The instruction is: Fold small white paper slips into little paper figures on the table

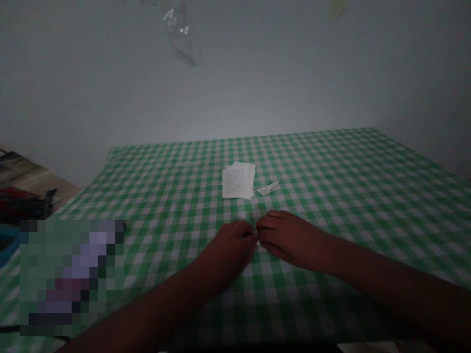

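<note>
My left hand (238,243) and my right hand (285,235) meet fingertip to fingertip low over the checked cloth. Both are closed, with fingers bent and pinched. Between them shows a sliver of white paper (257,239); most of it is hidden by the fingers. Just beyond the hands lies a loose stack of printed paper sheets (237,182), its edges not lined up. To the right of that stack sits a small folded white paper piece (268,188), pointed at its ends like a little boat.
A green and white checked tablecloth (316,166) covers the table, which meets a pale wall (257,73). At the left is a blurred-out oblong object (79,272) with a dark cable near it. Further left, beyond the table edge, are red and dark items (24,203).
</note>
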A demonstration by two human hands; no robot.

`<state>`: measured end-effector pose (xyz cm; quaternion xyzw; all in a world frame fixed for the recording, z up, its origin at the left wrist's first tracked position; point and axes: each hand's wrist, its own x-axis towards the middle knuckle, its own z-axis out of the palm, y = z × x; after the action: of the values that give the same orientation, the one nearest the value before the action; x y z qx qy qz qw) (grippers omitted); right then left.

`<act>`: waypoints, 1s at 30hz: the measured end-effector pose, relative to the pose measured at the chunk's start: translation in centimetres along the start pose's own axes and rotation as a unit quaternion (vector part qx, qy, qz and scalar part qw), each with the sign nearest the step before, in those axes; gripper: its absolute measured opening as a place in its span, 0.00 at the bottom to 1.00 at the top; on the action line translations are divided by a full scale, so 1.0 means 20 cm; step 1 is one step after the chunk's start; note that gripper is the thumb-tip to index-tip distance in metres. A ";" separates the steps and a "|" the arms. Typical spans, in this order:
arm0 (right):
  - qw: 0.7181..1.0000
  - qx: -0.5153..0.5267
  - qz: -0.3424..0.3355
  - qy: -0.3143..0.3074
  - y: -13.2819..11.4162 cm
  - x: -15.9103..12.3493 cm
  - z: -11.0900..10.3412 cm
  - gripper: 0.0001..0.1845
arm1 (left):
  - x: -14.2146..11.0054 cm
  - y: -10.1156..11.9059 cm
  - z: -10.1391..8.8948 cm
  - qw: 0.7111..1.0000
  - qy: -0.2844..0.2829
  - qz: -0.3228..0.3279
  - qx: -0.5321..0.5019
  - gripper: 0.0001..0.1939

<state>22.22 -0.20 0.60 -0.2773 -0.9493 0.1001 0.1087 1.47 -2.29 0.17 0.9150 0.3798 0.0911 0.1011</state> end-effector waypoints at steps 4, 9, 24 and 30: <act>0.999 0.050 -0.016 0.015 0.03 0.01 0.01 0.06 | 0.01 -0.02 0.02 0.999 0.029 0.005 -0.041 0.03; 0.998 0.050 -0.020 0.021 0.03 0.02 0.01 0.06 | 0.01 -0.03 0.03 0.997 0.041 0.004 -0.073 0.03; 1.000 0.020 -0.001 0.013 0.02 0.01 0.02 0.10 | 0.00 -0.04 0.03 0.994 0.056 0.029 -0.088 0.06; 0.998 -0.051 0.029 -0.015 -0.04 0.02 0.01 0.08 | 0.00 -0.01 -0.01 0.999 0.015 0.038 -0.001 0.06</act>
<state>21.48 -0.61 0.58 -0.3085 -0.9463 0.0587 0.0770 1.27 -2.16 0.29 0.9272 0.3462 0.1090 0.0927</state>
